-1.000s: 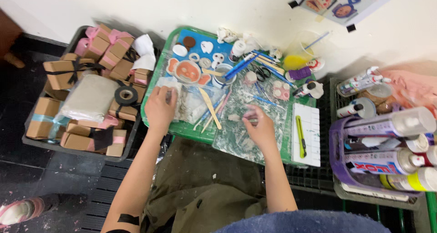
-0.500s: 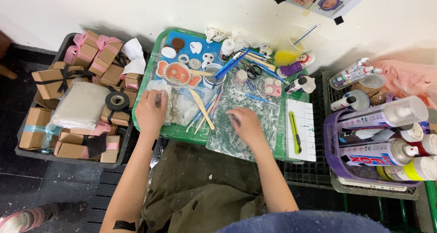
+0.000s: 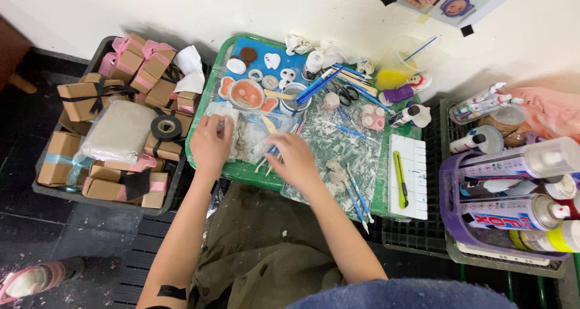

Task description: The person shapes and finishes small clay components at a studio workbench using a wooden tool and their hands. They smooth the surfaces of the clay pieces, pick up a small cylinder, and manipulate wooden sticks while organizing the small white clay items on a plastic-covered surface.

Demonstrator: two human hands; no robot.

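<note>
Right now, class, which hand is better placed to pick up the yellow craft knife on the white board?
The right hand, probably: it lies nearer the yellow craft knife, while the left hand rests on the clear plastic bag farther away.

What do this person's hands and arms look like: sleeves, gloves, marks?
Both arms are bare up to the picture's lower edge, with no sleeves in sight. The left hand and right hand wear no gloves, and I can make out no rings or watch. The left forearm carries a dark band-shaped mark near the elbow.
</note>
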